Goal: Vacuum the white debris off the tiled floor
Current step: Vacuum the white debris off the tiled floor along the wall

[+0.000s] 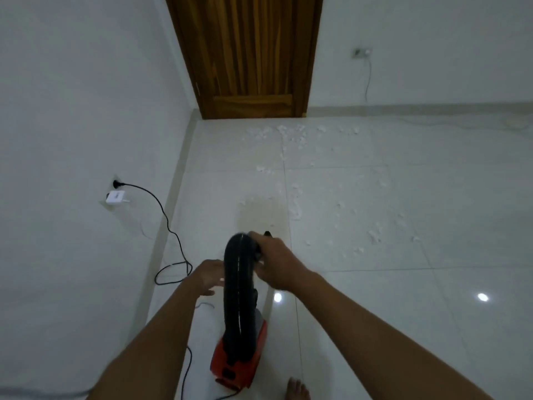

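Ahead of hose (pixel 239 284): debris (pixel 295 209), uncollected.
Right hand (pixel 277 264): grips hose end, likely to aim.
Left hand (pixel 206 275): spread beside hose, likely steadying.

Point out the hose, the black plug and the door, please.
hose (pixel 239 284): head view, middle of its bend.
black plug (pixel 116 184): head view, on its round body.
door (pixel 245 53): head view, centre of its panel.

Bare left forearm (pixel 155 336), bare right forearm (pixel 369 327), left hand (pixel 206 277), right hand (pixel 278 264), one bare foot (pixel 297 389), toes showing.
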Demonstrator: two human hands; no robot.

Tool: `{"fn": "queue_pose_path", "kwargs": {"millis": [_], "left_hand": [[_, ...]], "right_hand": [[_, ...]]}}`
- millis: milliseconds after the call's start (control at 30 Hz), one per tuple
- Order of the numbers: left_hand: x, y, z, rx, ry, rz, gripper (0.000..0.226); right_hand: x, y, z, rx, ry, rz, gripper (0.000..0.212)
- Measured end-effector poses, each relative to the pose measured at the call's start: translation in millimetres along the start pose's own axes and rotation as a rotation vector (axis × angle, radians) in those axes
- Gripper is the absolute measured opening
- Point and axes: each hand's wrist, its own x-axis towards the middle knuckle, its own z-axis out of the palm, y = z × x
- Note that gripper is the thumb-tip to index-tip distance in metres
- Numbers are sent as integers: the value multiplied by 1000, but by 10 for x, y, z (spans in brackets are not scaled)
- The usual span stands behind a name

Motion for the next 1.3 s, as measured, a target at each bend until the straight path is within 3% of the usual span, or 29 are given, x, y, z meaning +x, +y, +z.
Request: {"fn": "queue_pose_path", "kwargs": {"millis": [67,233,367,433,500,567,633,700,767,833,967,1067,1300], "left_hand": [[-140,269,-7,-20,42,-13,20],[-242,876,86,-61,-205,-165,69],[5,1061,193,81,-356,-265,86],[162,1105,230,133,-386,-272,77],[315,1144,207,143,-347,-239,53],[412,1167,133,105,-334,-217,45],[491,1165,44,34,-285,-196,58],[613,1122,-30,-27,-225,-194,59],[766,1066,-53,-49,-162,-190,62],[853,1039,-35,-85,-124,-190,69],[811,1189,140,-170,-106,-165,50],[761,1277,356,-143,-144,-216,42],[831,1041,840,-156,-8,-173,56]], "right_hand": [[-190,-53,-20,-47,-39,-93,21],[-395,-181,-104,-176,-135,-274,29],[-327,-201,-203,-291,-237,-297,34],[-248,-204,-207,-305,-274,-250,41],[-137,-211,-198,-226,-275,-147,47],[-25,-247,-181,42,-191,48,55],[31,-402,-268,512,-36,399,49],[58,-591,-321,1052,-105,787,47],[61,-738,-318,1224,-295,857,61],[47,-805,-214,1323,-313,865,65],[-14,-663,-83,1195,-193,949,37],[-80,-537,-119,1047,-184,936,53],[-355,-206,-96,841,-232,842,81]]}}
